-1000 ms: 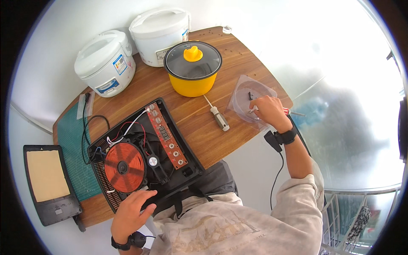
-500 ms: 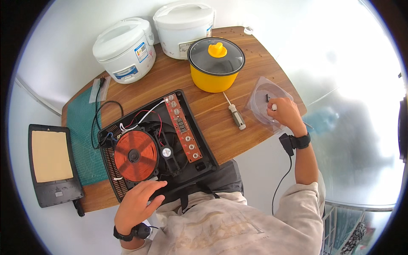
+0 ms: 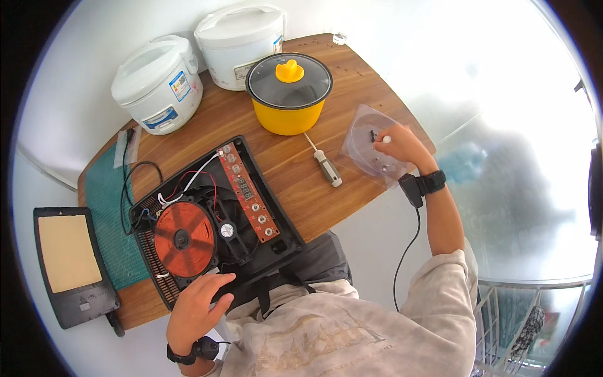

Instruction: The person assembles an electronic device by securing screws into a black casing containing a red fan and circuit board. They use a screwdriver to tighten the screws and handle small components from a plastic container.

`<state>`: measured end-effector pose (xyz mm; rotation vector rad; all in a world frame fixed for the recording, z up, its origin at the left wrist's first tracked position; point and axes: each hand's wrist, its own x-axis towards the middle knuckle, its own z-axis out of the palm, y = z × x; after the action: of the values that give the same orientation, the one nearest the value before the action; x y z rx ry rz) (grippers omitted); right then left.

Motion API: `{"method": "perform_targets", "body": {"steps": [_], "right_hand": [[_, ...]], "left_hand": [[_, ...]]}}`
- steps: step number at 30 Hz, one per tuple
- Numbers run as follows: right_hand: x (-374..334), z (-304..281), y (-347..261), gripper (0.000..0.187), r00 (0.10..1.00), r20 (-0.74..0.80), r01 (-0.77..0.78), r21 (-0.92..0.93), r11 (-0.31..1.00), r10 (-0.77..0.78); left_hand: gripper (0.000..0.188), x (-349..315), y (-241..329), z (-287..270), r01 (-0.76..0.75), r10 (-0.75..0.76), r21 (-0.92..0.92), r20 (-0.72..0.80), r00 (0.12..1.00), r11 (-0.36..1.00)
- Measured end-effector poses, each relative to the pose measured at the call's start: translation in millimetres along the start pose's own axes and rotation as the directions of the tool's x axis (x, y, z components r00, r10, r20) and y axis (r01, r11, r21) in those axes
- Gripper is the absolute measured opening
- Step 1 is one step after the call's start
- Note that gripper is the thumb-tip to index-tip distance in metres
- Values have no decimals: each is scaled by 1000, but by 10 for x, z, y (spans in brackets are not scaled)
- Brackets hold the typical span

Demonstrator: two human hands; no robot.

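Observation:
An opened induction cooker base point(image 3: 286, 220) lies on the near part of the table, showing its copper coil point(image 3: 173, 239), a black fan point(image 3: 233, 210) and a red control board point(image 3: 248, 191). My left hand point(image 3: 196, 309) is open at its near edge, just below the coil, fingers stretched and holding nothing. Over a clear plastic tray point(image 3: 358, 154) at the right, my right hand point(image 3: 405, 147) is closed around something with a white rounded end; the rest of it is hidden. Small dark pieces lie in the tray by the fingers. A grey-handled screwdriver point(image 3: 328, 169) rests left of the tray.
A yellow pot with a glass lid point(image 3: 289, 116) stands behind the screwdriver. Two white rice cookers point(image 3: 157, 88) are at the back left. A black panel with a beige sheet point(image 3: 72, 254) overhangs the left edge beside a green cutting mat point(image 3: 103, 217); a black cord point(image 3: 151, 164) curls there.
The whole view has shifted, so the table's things sit further left. My right hand stays closed over the tray, its fingers now nearer a dark piece. My left hand remains open by the cooker base.

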<state>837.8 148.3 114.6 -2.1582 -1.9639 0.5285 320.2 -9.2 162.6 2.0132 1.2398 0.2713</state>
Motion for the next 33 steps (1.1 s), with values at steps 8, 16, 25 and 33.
{"method": "perform_targets", "body": {"steps": [8,16,25,33], "right_hand": [[-60,-125,68,15,999,-22,-46,-246,968,42],[-34,10,33,14,995,-63,-100,-571,815,79],[80,221,143,16,990,-122,-130,-578,805,72],[-37,3,-67,13,989,-112,-136,-481,866,93]], "left_hand": [[36,-9,-5,-8,-33,33,-1,5,999,999],[36,3,-16,-7,-67,67,23,2,998,998],[36,-13,-1,-8,-19,19,-5,8,1000,1000],[34,-25,-27,-4,-54,54,0,-27,998,999]]}}
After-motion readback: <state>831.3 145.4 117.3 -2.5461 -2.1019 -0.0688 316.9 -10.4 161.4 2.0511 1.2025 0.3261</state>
